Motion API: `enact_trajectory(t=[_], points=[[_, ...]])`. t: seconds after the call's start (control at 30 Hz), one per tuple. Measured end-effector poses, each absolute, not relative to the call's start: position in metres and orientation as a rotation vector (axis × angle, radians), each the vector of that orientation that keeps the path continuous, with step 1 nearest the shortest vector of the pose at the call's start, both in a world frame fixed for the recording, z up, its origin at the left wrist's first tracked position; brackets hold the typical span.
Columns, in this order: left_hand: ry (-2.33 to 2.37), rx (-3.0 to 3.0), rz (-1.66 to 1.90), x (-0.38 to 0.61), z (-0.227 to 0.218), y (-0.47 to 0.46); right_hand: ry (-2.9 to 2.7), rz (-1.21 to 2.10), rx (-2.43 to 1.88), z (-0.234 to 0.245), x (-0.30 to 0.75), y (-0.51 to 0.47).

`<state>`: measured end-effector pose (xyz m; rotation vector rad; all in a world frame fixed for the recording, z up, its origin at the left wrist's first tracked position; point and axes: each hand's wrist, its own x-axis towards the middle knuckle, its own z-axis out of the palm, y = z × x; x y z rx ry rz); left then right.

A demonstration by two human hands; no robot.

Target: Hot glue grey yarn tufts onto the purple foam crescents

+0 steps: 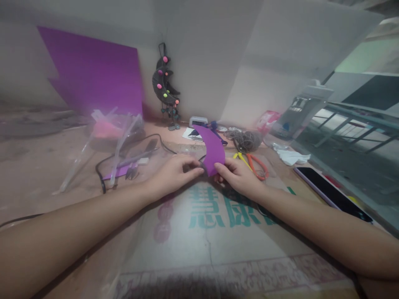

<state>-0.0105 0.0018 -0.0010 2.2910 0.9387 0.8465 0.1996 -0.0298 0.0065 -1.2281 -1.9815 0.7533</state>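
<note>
A purple crescent-shaped piece of card (215,147) stands upright in front of me, its tip pointing up and left. My right hand (237,173) pinches its lower end between thumb and fingers. Close against the crescent's lower left edge, my left hand (183,169) has thumb and forefinger nearly together. Something thin and dark shows at those fingertips, too small to make out. Beyond my right hand lie scissors with orange handles (258,166) and a yellow-handled tool (241,160), partly hidden by the hand.
Against the wall hangs a dark crescent ornament (160,85) with coloured pompoms. Purple sheets (102,74) lean at left, behind glue sticks (124,145). A ball of grey yarn (249,140), a plastic jug (299,112), tissue (289,155) and phone (330,191) are at right. Printed board (187,249) lies beneath.
</note>
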Motion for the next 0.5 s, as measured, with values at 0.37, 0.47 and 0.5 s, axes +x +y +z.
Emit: enact_trajectory(t=[0.37,0.47,0.5], points=[[0.925,2.211,0.824,-0.0110,0.0026,0.0007,-2.111,0.504,-1.281,0.0063,0.1996,-0.0297],[0.946,2.180,0.834,-0.0110,0.0010,0.0015,-2.137,0.486,-1.262,0.0080,0.1994,-0.0296],[0.945,2.184,0.838,-0.0110,0.0006,0.0018,-2.140,0.489,-1.257,0.0084,0.1993,-0.0295]])
